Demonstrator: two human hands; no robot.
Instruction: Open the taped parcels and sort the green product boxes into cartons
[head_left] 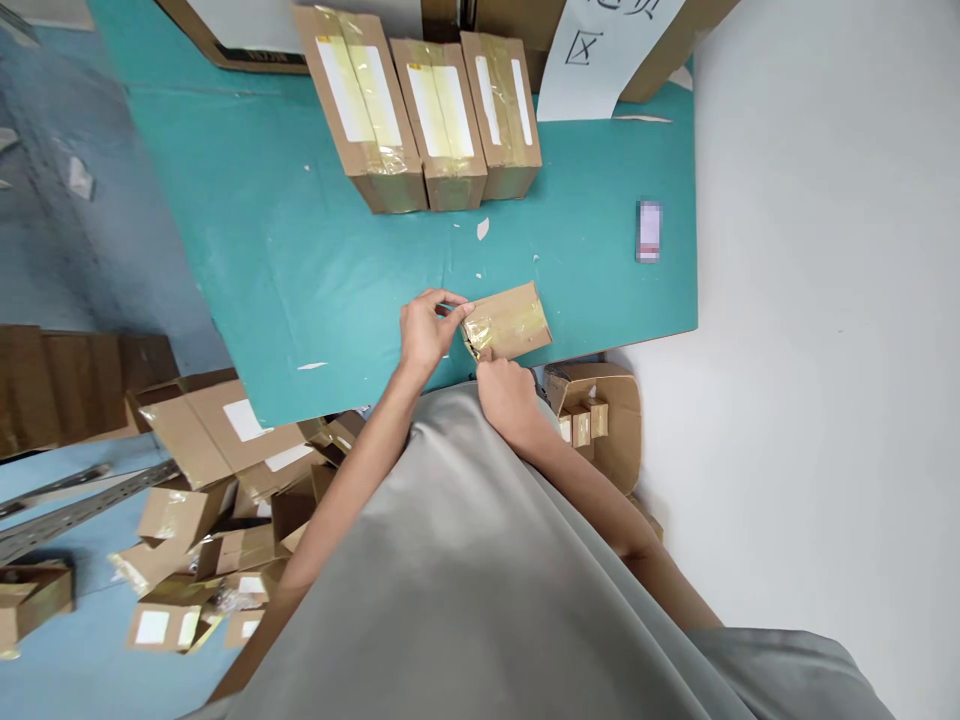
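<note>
A small brown cardboard box (pixel 514 318) with clear yellowish tape lies near the front edge of the teal table, turned slightly. Its left end looks torn or loosened, with crinkled tape there. My left hand (pixel 429 330) pinches the box's upper left corner between thumb and fingers. Curled into a fist, my right hand (pixel 508 395) grips the lower left corner at the torn end; its fingertips are mostly hidden. What the box contains is not visible.
Three taped boxes (pixel 442 110) stand side by side at the back of the teal table (pixel 300 270). A small pixelated item (pixel 649 231) lies at the right. An open carton (pixel 622 430) holds small boxes below. Opened boxes (pixel 217 530) pile up at lower left. A white wall (pixel 825 330) borders the right.
</note>
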